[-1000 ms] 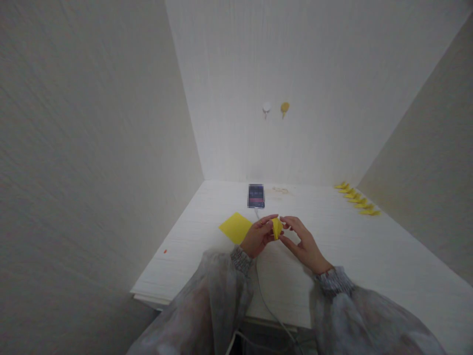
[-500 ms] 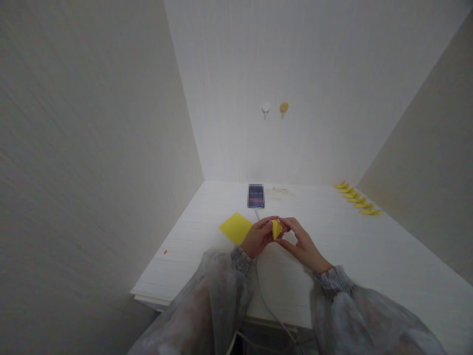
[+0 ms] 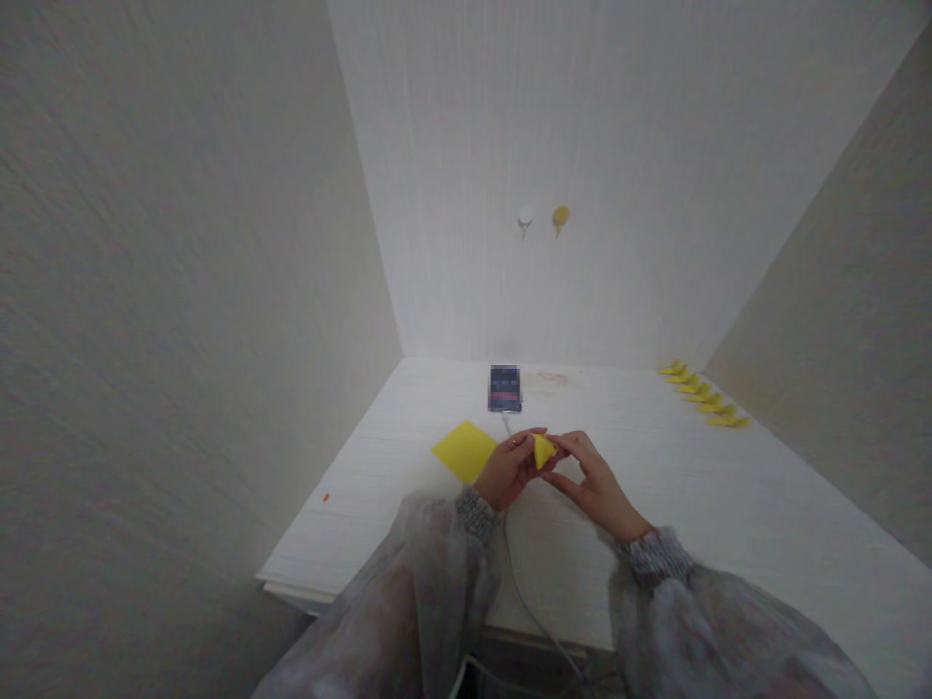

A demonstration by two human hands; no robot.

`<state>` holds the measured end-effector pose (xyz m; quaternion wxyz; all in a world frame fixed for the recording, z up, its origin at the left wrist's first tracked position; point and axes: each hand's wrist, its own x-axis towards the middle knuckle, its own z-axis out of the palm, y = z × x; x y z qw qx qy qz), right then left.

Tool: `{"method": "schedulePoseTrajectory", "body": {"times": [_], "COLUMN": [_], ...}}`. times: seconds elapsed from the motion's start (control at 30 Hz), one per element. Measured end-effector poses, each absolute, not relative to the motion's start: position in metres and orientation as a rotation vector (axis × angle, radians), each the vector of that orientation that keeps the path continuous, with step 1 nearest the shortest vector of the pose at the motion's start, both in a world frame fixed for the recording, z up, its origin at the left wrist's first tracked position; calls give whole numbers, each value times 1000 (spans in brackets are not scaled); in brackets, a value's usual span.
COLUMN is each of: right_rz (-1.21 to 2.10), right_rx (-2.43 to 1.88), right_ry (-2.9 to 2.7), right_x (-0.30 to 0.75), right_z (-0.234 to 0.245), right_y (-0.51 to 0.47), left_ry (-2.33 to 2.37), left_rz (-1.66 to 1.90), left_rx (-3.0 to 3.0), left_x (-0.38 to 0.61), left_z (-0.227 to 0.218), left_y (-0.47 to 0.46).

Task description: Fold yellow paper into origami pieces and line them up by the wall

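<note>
Between my two hands, above the white table, is a small piece of folded yellow paper (image 3: 543,450). My left hand (image 3: 510,468) is closed on its left side, thumb on top and the other fingers behind. On the right side, my right hand (image 3: 593,490) has its index finger at the paper's upper edge and its thumb near the lower tip. Whether that thumb touches the paper I cannot tell. A flat yellow sheet of paper (image 3: 462,450) lies on the table just left of my left hand, its right corner hidden by that hand.
A phone (image 3: 505,388) lies toward the back wall, and its cable (image 3: 520,582) runs beneath my hands to the front edge. Several folded yellow paper pieces (image 3: 703,394) form a row at the back right. A small orange bit (image 3: 326,497) lies at the left. Two hooks (image 3: 560,216) are on the wall.
The folded paper has turned slightly in my fingers and shows a broader, smoother face. My right fingers have shifted a little around it. Both hands stay in nearly the same place.
</note>
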<state>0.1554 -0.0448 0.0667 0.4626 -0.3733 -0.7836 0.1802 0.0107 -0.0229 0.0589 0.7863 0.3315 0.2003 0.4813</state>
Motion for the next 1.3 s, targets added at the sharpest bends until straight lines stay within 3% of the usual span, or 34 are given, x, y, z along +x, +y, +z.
{"method": "schedulePoseTrajectory", "body": {"times": [0.5,1.3], "right_rz": [147,99], "right_rx": [-945,-921], "right_ry": [-2022,-2101], "right_x": [159,160], "right_z": [61,57], "right_y": [-44,-40], "left_ry": [464,563], "left_rz": [1070,1057], "left_rx": [634,663], "left_x": [10,10], "left_z": [60,62], "left_y": [-21,-21]}}
